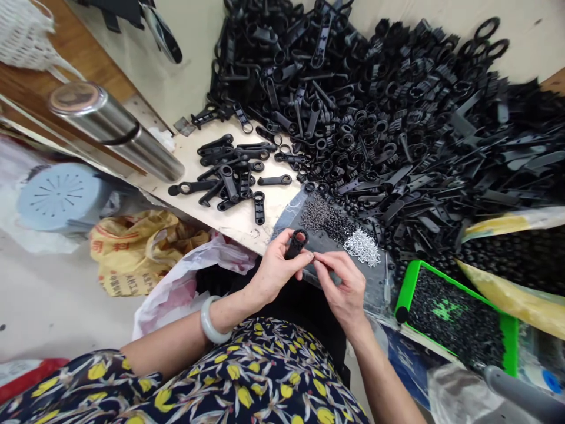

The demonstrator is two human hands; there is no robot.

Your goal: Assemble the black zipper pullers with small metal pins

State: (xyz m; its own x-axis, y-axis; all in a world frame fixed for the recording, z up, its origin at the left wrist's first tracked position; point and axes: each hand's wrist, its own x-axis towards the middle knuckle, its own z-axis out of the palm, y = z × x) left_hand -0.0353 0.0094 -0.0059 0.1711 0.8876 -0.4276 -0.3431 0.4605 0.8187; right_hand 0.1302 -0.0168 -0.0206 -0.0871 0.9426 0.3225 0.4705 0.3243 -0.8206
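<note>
My left hand (274,270) is closed around a black plastic part with a ring end (298,237), held just above the near edge of the table. Close beside it, my right hand (342,282) pinches with thumb and forefinger near the left thumb; whatever sits between those fingertips is too small to make out. Past the hands, on a grey sheet (289,221), lie a pile of small silver pins (362,246) and piles of tiny dark pieces (320,215). Several black lever-like parts (229,176) are scattered on the table to the left.
A huge heap of black plastic parts (353,106) covers the back and right. At right stands a green tray (512,347) of small black pieces, with a screwdriver (387,282) nearby. A steel flask (117,129), a yellow bag (132,247) and a blue stool (59,197) are left.
</note>
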